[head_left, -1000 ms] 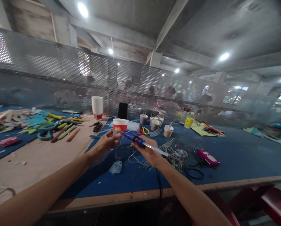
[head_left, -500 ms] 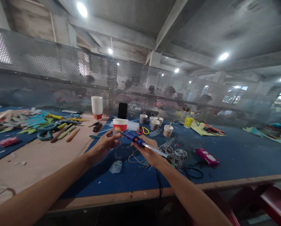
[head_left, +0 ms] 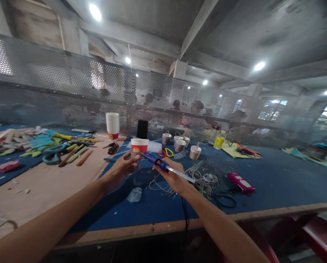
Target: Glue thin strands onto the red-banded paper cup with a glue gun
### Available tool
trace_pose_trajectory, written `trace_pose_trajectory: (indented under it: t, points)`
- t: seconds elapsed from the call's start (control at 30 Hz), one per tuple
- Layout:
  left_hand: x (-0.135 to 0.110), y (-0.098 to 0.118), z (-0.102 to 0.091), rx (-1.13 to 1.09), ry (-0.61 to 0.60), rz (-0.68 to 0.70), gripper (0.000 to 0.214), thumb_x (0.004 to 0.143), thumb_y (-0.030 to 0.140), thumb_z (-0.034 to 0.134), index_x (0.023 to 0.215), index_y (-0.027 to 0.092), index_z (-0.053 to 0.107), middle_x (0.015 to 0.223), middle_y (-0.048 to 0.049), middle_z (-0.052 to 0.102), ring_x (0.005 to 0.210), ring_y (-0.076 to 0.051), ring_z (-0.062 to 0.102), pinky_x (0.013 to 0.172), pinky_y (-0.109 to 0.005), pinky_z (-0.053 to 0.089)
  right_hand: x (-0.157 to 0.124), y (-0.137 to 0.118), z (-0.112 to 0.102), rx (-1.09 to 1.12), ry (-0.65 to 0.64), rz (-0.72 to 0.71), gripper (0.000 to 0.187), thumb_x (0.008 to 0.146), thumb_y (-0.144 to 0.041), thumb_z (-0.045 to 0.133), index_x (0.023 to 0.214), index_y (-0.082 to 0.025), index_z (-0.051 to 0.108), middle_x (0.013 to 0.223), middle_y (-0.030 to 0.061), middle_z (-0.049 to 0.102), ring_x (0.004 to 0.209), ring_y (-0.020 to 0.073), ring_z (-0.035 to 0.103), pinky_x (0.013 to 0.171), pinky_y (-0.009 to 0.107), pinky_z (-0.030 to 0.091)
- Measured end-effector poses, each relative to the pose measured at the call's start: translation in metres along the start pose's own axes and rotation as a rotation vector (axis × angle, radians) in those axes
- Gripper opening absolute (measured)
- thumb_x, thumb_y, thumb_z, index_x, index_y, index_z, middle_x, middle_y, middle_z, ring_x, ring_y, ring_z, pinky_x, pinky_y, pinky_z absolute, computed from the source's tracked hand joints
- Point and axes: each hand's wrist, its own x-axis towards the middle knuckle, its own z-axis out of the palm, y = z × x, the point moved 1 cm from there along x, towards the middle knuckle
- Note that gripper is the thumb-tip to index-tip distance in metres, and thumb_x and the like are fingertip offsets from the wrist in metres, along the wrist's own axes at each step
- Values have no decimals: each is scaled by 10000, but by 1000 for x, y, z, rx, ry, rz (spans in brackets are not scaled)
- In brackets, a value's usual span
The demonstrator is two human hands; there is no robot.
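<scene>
Glue gun, blue, gripped in curled fingers of right hand, nozzle aimed left, clear stick jutting out back. Left hand fingertips pinched narrow right at nozzle; I can't tell what they hold. Both above blue mat, red paper cup just behind, wire tangle to right.

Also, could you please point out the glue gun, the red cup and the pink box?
glue gun (head_left: 156, 160): head view, blue barrel.
red cup (head_left: 139, 147): head view, red band.
pink box (head_left: 241, 183): head view, top face.
</scene>
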Motion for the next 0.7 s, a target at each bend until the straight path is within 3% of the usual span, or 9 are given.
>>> trace_pose_trajectory:
  t: [0.33, 0.7]
  points:
    - [4, -3, -4, -41, -5, -1, 450, 630, 355, 978, 958, 190, 718, 875, 15, 650, 651, -91, 652, 596, -191, 540, 0, 1, 0, -7, 2, 20, 401, 1032, -581, 501, 936, -218, 642, 841, 35, 737, 723, 187, 685, 650, 256, 430]
    - [1, -1, -3, -45, -21, -1, 364, 701, 312, 938, 950, 191, 701, 853, 12, 653, 648, -94, 630, 627, -213, 540, 1, -3, -4, -57, -10, 32, 360, 1028, -547, 532, 933, -223, 657, 806, 26, 726, 694, 191, 675, 619, 266, 407]
